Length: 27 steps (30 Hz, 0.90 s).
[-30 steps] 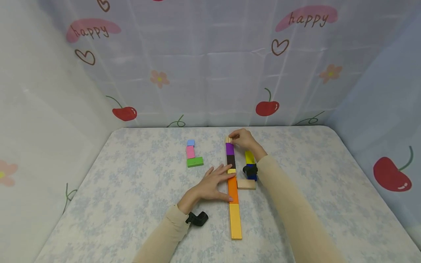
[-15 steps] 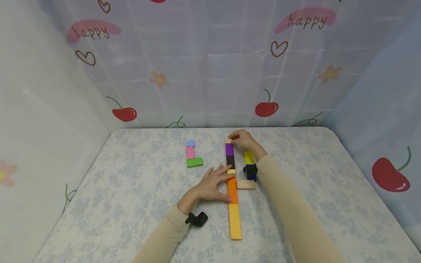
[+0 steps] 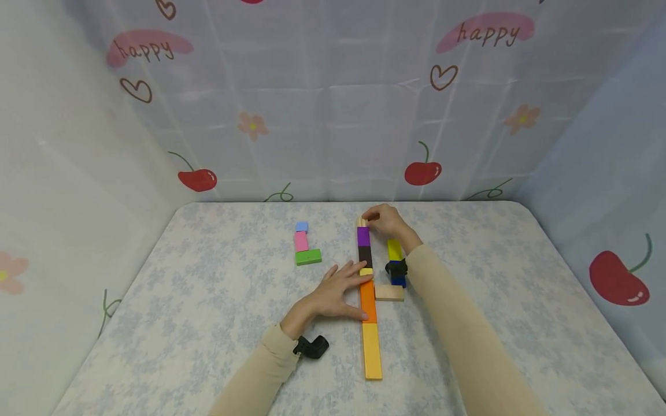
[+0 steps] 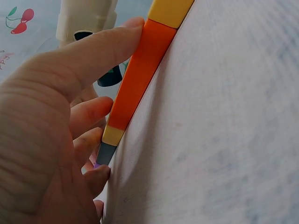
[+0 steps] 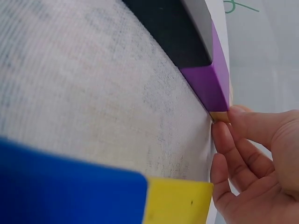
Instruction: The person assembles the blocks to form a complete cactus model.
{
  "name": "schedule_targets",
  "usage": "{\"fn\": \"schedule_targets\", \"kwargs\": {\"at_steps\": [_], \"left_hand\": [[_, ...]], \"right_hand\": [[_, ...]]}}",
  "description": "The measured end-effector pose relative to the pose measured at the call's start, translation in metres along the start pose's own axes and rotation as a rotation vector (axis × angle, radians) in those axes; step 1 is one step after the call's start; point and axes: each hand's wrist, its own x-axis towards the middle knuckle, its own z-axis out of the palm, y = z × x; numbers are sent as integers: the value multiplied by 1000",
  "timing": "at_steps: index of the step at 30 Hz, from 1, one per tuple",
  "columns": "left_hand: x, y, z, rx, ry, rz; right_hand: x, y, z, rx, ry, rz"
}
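A straight row of blocks runs away from the person: a long yellow block [image 3: 372, 351], an orange block [image 3: 368, 301], a small yellow block [image 3: 366, 271], a black block [image 3: 365, 257], a purple block [image 3: 363, 236] and a plain wooden block [image 3: 361, 222] at the far end. My left hand [image 3: 333, 294] lies along the row's left side, fingers spread, fingertips and thumb touching the blocks; the thumb is at the orange one. At the far end my right hand [image 3: 387, 221] pinches the plain wooden block between thumb and fingers, beside the purple block, as the right wrist view shows.
Right of the row lie a pale wooden block [image 3: 389, 293], a blue block [image 3: 398, 282] and a yellow block [image 3: 394, 249], under the right wrist. To the left are a green block [image 3: 309, 257], a pink block [image 3: 301, 241] and a light blue block [image 3: 302, 226].
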Motion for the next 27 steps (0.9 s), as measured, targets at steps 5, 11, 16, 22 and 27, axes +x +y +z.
{"fn": "schedule_targets", "kwargs": {"at_steps": [5,11,16,22,27], "left_hand": [[-2,0,2,6,-5,-13],[-1,0,2,-3,-4,-12],[0,-1,3,-3,-17,-18],[1,-1,2,17,-5,-23],[1,-1,0,19,-6,-28]], "right_hand": [[-1,2,-2,14,-25,13],[-10,3,-16,36,-12,2],[-28,3,-33,92,53,-33],[-61,1,-45,42,139,-116],[-89,4,-48,3,153,-180]]}}
